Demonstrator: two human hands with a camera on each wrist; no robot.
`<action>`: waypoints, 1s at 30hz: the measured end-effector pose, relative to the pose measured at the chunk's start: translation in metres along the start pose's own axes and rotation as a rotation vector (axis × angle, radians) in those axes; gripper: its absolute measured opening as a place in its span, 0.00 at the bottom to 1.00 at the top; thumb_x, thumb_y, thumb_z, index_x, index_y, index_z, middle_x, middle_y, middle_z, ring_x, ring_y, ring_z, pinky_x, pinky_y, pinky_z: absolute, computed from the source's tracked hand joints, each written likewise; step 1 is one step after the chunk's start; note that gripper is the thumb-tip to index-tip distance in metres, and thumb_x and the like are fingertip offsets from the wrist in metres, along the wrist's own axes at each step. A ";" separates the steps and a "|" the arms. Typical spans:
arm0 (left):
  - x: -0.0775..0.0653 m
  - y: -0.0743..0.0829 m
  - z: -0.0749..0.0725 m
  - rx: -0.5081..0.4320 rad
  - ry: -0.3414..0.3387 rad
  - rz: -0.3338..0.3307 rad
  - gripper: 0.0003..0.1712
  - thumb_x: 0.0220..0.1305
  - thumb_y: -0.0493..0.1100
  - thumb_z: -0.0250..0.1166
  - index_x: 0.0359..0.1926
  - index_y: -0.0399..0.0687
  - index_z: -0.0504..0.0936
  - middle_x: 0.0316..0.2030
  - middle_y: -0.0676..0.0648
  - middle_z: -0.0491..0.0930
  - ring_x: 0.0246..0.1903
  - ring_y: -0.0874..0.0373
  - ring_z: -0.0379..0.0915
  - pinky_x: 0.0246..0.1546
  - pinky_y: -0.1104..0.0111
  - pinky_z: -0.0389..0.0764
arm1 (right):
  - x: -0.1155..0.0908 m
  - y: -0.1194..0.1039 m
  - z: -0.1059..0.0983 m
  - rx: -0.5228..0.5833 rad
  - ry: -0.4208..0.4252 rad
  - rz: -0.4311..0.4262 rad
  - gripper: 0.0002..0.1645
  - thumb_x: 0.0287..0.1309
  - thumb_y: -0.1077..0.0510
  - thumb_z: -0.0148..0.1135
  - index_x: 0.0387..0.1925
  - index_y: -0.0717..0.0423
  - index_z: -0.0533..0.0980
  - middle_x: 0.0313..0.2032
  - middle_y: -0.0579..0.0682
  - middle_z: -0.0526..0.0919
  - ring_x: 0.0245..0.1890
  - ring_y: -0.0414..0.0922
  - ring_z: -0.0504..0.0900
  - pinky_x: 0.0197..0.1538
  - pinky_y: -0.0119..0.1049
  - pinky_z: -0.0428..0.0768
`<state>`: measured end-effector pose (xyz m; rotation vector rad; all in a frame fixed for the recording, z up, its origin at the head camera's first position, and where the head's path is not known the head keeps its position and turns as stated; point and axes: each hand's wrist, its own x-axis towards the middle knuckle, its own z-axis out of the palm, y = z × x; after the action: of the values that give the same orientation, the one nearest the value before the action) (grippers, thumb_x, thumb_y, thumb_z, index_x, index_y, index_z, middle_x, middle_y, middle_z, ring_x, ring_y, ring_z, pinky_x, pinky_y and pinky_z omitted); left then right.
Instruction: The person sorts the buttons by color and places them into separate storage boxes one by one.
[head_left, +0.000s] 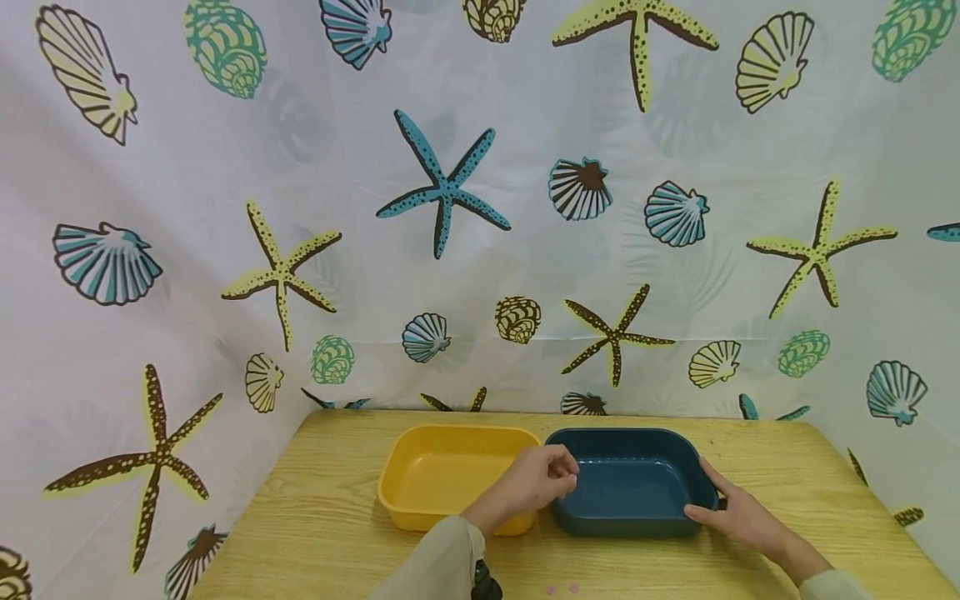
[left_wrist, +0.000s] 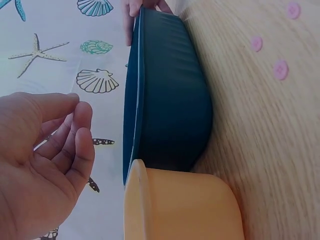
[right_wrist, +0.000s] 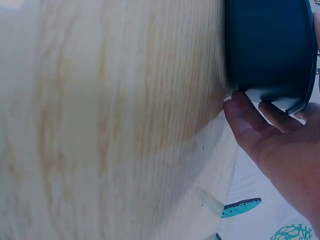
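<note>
My left hand point(head_left: 536, 479) hovers above the place where the yellow tub point(head_left: 397, 504) and the dark blue tub point(head_left: 622, 527) meet. In the left wrist view its thumb and index fingertips come together and the other fingers curl loosely. Whether something small sits between the tips is hidden. My right hand point(head_left: 738, 512) grips the right end of the blue tub, thumb at the near rim and fingers along the outer wall. In the right wrist view those fingers point(right_wrist: 255, 120) touch the wall near its base. Pink buttons point(left_wrist: 281, 70) lie on the table in front of the tubs.
Both tubs stand side by side on a wood-grain table point(head_left: 315, 500). A white curtain point(head_left: 360, 275) printed with shells and starfish surrounds the table at the back and sides. Something dark point(head_left: 486, 581) shows at the left wrist.
</note>
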<state>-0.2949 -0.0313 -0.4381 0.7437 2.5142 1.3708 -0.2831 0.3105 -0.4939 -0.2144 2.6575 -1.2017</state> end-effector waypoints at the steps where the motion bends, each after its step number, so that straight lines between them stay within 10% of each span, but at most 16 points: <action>1: 0.001 0.001 0.000 0.000 0.004 0.000 0.02 0.63 0.38 0.63 0.36 0.45 0.79 0.25 0.55 0.77 0.25 0.58 0.75 0.24 0.71 0.74 | 0.000 0.000 0.000 0.001 -0.001 -0.003 0.56 0.60 0.45 0.62 0.73 0.63 0.38 0.66 0.76 0.47 0.58 0.69 0.66 0.52 0.54 0.72; 30: 0.033 -0.010 0.013 0.010 0.002 -0.066 0.04 0.63 0.35 0.63 0.37 0.38 0.80 0.25 0.52 0.76 0.29 0.46 0.78 0.28 0.71 0.76 | 0.001 0.003 -0.001 0.000 -0.005 -0.007 0.56 0.60 0.45 0.62 0.73 0.63 0.38 0.66 0.77 0.48 0.56 0.67 0.69 0.51 0.54 0.72</action>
<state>-0.3209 -0.0093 -0.4511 0.6560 2.5256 1.3388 -0.2848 0.3128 -0.4957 -0.2266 2.6546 -1.2023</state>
